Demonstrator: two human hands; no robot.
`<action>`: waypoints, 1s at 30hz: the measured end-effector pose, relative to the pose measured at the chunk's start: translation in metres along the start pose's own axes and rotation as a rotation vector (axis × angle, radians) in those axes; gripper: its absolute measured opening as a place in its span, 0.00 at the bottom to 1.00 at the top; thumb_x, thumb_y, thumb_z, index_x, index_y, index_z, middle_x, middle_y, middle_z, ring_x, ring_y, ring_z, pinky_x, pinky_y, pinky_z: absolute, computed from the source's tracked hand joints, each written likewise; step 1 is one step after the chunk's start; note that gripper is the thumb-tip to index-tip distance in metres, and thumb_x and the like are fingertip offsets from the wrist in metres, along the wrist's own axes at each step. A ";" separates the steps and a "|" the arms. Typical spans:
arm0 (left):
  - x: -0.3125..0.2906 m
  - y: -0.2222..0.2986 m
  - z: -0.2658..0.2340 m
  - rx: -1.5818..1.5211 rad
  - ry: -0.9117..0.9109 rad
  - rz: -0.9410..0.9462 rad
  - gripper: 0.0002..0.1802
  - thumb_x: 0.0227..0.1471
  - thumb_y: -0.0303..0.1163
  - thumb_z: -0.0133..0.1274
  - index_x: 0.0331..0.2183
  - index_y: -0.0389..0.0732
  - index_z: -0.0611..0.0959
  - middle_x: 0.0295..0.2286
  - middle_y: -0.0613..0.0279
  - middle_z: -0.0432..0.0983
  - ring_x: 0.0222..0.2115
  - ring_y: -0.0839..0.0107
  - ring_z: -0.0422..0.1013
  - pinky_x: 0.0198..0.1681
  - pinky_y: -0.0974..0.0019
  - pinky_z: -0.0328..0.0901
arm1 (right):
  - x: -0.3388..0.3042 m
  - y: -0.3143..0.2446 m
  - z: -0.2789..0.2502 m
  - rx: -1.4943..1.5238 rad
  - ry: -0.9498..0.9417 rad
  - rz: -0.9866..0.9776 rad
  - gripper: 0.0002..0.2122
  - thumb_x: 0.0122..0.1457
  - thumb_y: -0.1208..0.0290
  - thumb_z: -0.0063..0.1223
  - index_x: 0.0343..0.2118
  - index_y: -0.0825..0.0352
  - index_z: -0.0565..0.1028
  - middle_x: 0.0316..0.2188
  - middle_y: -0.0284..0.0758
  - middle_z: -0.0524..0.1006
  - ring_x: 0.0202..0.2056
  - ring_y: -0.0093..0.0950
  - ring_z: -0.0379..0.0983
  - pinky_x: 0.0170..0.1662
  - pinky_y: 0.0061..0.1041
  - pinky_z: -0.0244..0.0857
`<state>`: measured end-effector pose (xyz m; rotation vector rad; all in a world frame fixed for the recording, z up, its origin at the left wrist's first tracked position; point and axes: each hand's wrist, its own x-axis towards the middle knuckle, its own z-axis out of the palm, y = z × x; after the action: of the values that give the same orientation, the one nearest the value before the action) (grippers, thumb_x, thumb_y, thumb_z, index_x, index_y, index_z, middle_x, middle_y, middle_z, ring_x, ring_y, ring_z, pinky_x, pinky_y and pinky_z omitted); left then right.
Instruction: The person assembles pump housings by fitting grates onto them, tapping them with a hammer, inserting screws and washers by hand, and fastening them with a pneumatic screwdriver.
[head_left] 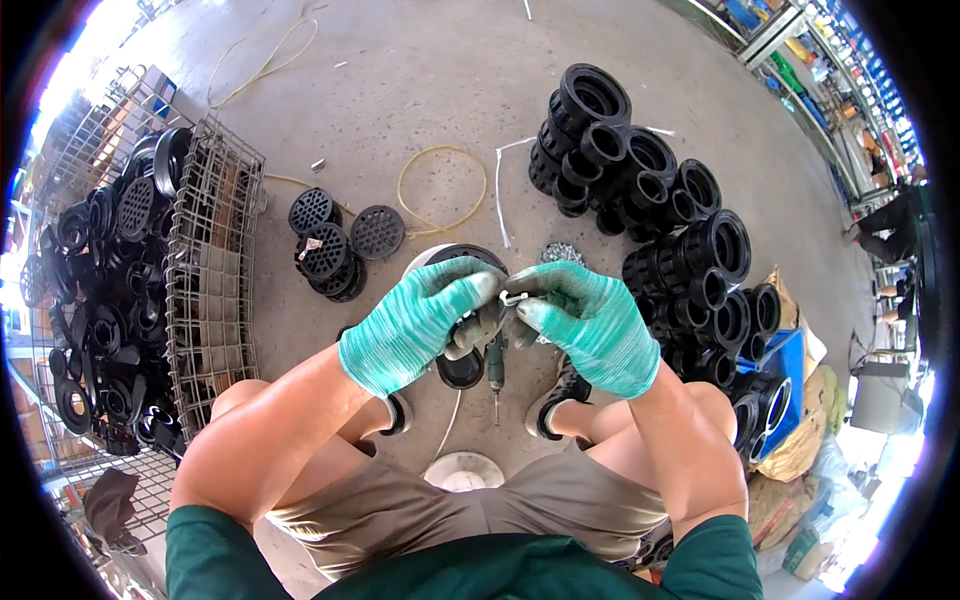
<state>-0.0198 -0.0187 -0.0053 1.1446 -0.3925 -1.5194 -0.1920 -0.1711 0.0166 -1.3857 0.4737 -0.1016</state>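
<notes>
Both hands wear green work gloves with grey palms and meet in front of me, above the floor between my knees. My right hand [590, 320] is closed in a pinch on a small shiny metal piece [513, 298]. Close beside it, my left hand [425, 315] has its fingers curled together; small bright bits show at its fingers, too small to name. Under the hands a green power screwdriver [495, 368] points its bit toward me. A black round fitting [460, 372] is next to it, partly hidden by the left hand. Past the hands, a pile of small metal parts [562, 254] shows.
A wire cage [215, 260] full of black plastic parts stands at left. Black round grates [377, 232] lie nearby. Stacked black pipe fittings [690, 270] line the right, near a blue crate [785, 370]. A yellow hose loop [485, 185] lies ahead; shelving [800, 60] stands far right.
</notes>
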 end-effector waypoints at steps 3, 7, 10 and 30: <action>-0.001 -0.001 0.000 0.021 -0.007 0.020 0.18 0.63 0.41 0.56 0.46 0.38 0.79 0.29 0.66 0.77 0.24 0.83 0.69 0.25 0.77 0.62 | 0.002 0.003 0.002 -0.024 0.014 0.025 0.13 0.64 0.77 0.56 0.51 0.71 0.75 0.39 0.35 0.81 0.38 0.19 0.78 0.42 0.19 0.74; -0.001 -0.001 0.002 0.097 0.045 0.038 0.17 0.63 0.40 0.56 0.45 0.37 0.80 0.29 0.66 0.78 0.23 0.83 0.69 0.24 0.78 0.62 | 0.001 0.008 0.005 -0.061 0.043 0.005 0.12 0.63 0.77 0.57 0.49 0.70 0.77 0.38 0.35 0.82 0.36 0.18 0.78 0.41 0.19 0.74; 0.001 -0.003 0.002 0.077 0.063 0.046 0.17 0.63 0.40 0.56 0.45 0.37 0.80 0.28 0.66 0.78 0.23 0.84 0.69 0.24 0.78 0.63 | 0.001 0.007 0.008 -0.337 0.128 -0.103 0.11 0.61 0.77 0.59 0.46 0.69 0.79 0.35 0.36 0.83 0.32 0.18 0.78 0.37 0.19 0.74; -0.006 0.000 0.007 0.188 0.077 -0.010 0.18 0.61 0.38 0.59 0.46 0.35 0.79 0.29 0.66 0.79 0.24 0.84 0.68 0.25 0.79 0.62 | 0.000 0.016 0.007 -0.558 0.123 -0.254 0.11 0.57 0.75 0.65 0.43 0.66 0.79 0.34 0.40 0.83 0.32 0.28 0.80 0.36 0.26 0.73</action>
<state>-0.0261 -0.0155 0.0004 1.3494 -0.4860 -1.4657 -0.1923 -0.1617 0.0019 -1.9947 0.4434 -0.2787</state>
